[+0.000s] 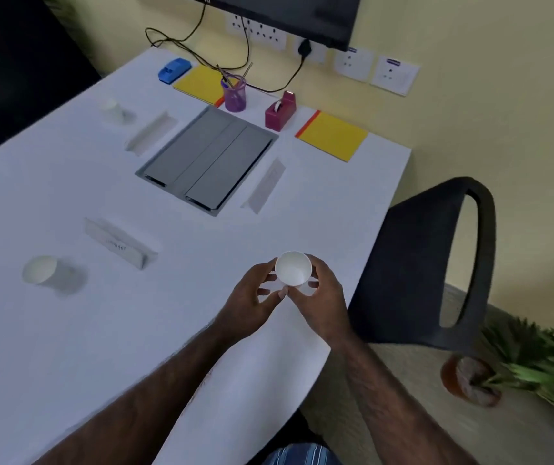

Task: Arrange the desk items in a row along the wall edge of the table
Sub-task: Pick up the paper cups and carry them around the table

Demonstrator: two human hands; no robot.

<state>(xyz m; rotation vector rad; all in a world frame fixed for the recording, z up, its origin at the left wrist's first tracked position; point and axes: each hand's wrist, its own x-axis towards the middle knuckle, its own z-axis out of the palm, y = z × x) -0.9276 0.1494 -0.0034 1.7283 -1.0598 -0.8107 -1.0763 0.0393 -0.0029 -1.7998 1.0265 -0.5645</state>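
Tape dispenser (281,110) between two notepads (332,135)

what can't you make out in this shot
Head view only:
- White paper cup: its base and lower wall, hidden by the left hand and right hand.
- Name card: print too blurred to read.
- Monitor: screen cut off by the top edge.
- Pen holder: contents too small to count.

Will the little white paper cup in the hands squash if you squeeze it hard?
Probably yes. The small white paper cup looks thin-walled and empty, so it is likely light and easy to crush. The left hand and right hand hold it only with their fingertips, which suits it. Being open-topped and narrow, it might tip easily once set down.
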